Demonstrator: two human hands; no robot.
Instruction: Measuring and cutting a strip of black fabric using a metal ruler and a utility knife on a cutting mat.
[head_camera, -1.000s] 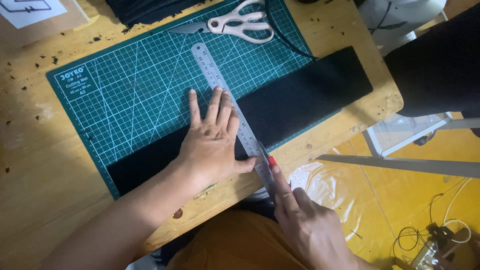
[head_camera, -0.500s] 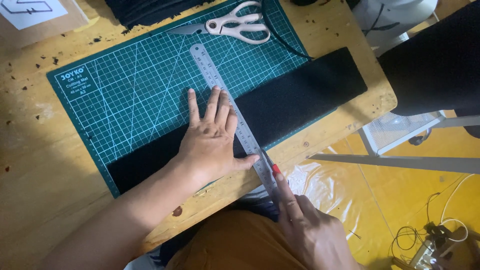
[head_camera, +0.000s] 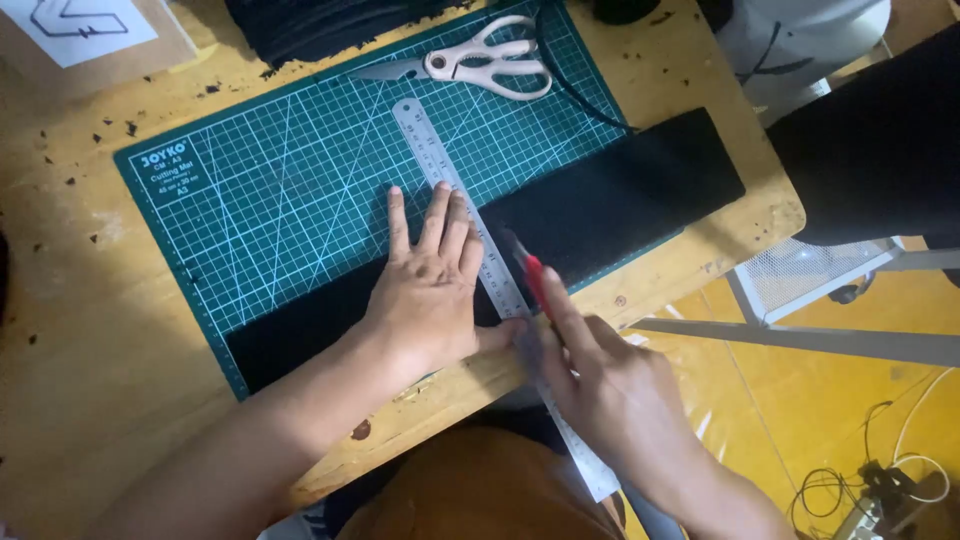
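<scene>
Left hand (head_camera: 432, 290) lies flat, fingers spread, its grip released and pressing down on the steel ruler (head_camera: 470, 235) and the black strip (head_camera: 600, 205) beneath it; the ruler runs slantwise across the green cutting mat (head_camera: 250, 190), passing right under the fingertips and on past the near edge of the wooden surface (head_camera: 60, 320); right hand (head_camera: 610, 390) sits just beside the left thumb, its grip clenched around a red-handled cutter (head_camera: 535, 280), blade tip against the ruler's right edge on the black strip; the strip stretches away on both sides of the two hands; white-handled scissors (head_camera: 480, 65) lie well beyond the left fingertips at the mat's far edge, closed; no containers show among these things.
</scene>
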